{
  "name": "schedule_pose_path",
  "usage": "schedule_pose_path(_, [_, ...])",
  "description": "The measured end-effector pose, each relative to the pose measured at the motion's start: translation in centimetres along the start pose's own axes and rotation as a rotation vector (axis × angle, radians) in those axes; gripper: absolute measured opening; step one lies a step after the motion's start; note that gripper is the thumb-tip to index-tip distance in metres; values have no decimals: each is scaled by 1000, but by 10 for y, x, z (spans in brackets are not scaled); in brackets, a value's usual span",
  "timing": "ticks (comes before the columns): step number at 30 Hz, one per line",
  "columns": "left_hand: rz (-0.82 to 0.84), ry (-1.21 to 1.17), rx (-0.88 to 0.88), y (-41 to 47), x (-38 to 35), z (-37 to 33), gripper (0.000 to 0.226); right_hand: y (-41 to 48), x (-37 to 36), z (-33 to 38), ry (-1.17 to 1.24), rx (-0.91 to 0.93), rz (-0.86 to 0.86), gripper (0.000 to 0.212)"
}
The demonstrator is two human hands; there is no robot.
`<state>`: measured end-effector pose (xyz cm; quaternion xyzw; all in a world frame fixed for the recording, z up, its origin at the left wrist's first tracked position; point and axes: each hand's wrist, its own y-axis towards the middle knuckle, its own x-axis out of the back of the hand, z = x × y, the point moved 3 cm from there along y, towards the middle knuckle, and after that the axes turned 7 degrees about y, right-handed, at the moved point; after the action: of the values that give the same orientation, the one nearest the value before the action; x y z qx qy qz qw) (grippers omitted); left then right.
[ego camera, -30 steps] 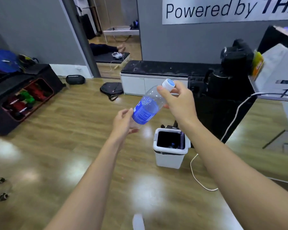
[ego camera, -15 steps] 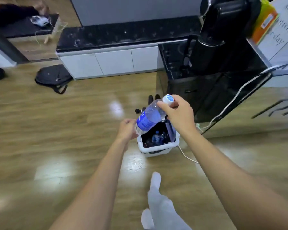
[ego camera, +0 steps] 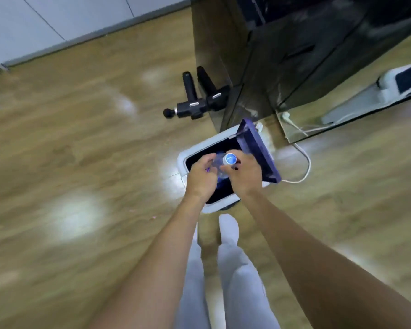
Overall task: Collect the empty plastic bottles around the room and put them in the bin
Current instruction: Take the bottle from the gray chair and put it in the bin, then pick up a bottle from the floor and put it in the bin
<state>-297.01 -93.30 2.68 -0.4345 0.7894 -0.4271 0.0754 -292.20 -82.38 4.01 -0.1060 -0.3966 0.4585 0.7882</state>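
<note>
A clear plastic bottle (ego camera: 220,166) with a white and blue cap stands cap-up over the mouth of the white bin (ego camera: 181,162). My left hand (ego camera: 201,180) grips the bottle's body from the left. My right hand (ego camera: 244,174) holds it near the cap from the right. The bin's dark lid (ego camera: 259,150) is tipped up on the right side. The lower part of the bottle is hidden between my hands, inside the bin's dark opening. The view is blurred.
A black massage gun (ego camera: 192,103) lies on the wooden floor behind the bin. A dark cabinet (ego camera: 282,55) stands right behind it, with a white cable (ego camera: 304,162) trailing on the floor. My legs in light trousers (ego camera: 235,269) are just in front of the bin.
I have stepped up to the bin and now look straight down. Both hands have lowered the bottle from above the bin into its opening, turning it upright.
</note>
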Motion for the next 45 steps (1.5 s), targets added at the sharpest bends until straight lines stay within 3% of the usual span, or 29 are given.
schedule_pose_path(9, [103, 84, 69, 120, -31, 87, 52, 101, -112, -101, -197, -235, 104, 22])
schedule_pose_path(13, [88, 81, 139, 121, -30, 83, 44, 95, -108, -111, -95, -303, 88, 33])
schedule_pose_path(17, [48, 68, 195, 91, -21, 57, 34, 66, -71, -86, 33, -259, 82, 36])
schedule_pose_path(24, [-23, 178, -181, -20, -2, -65, 19, -28, 37, 12, 332, -96, -93, 31])
schedule_pose_path(31, [109, 215, -597, -169, -14, -202, 22, -158, 186, 101, 565, 127, -445, 29])
schedule_pose_path(34, [192, 230, -745, -238, -32, -248, 13, -219, 245, 116, 634, 184, -586, 26])
schedule_pose_path(39, [370, 197, -972, -356, -91, -299, 30, -322, 342, 107, 725, 250, -872, 32])
schedule_pose_path(45, [617, 201, -1108, -496, -209, -292, 33, -457, 431, 29, 714, 282, -1122, 32])
